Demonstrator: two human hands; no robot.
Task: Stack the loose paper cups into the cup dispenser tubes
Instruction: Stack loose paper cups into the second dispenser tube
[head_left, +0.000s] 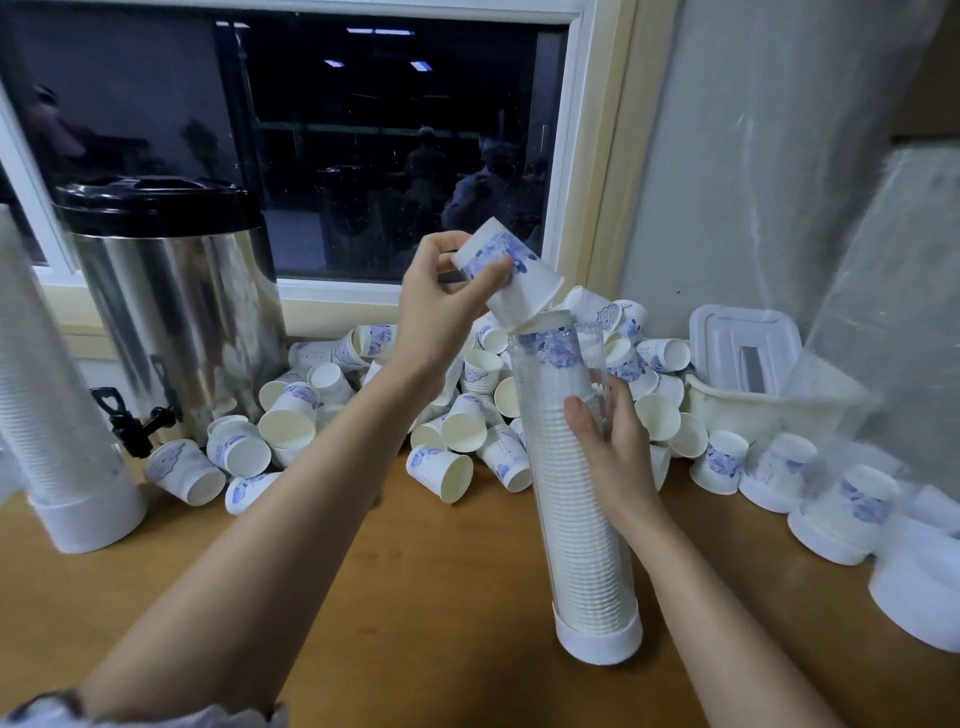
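A clear dispenser tube (582, 519) with a white base stands on the wooden table (415, 597), packed nearly to its top with nested cups. My right hand (613, 452) grips the tube around its upper half. My left hand (441, 306) pinches a white paper cup with blue print (519, 280), held upside down and tilted, its rim touching the tube's open top. A heap of loose paper cups (363, 415) lies behind on the table, against the window sill.
A steel drinks urn (176, 312) with a black lid and tap stands at the back left. Another filled tube (57, 431) leans at the far left. A white plastic bin (753, 384) and more tubes with cups (883, 467) crowd the right side.
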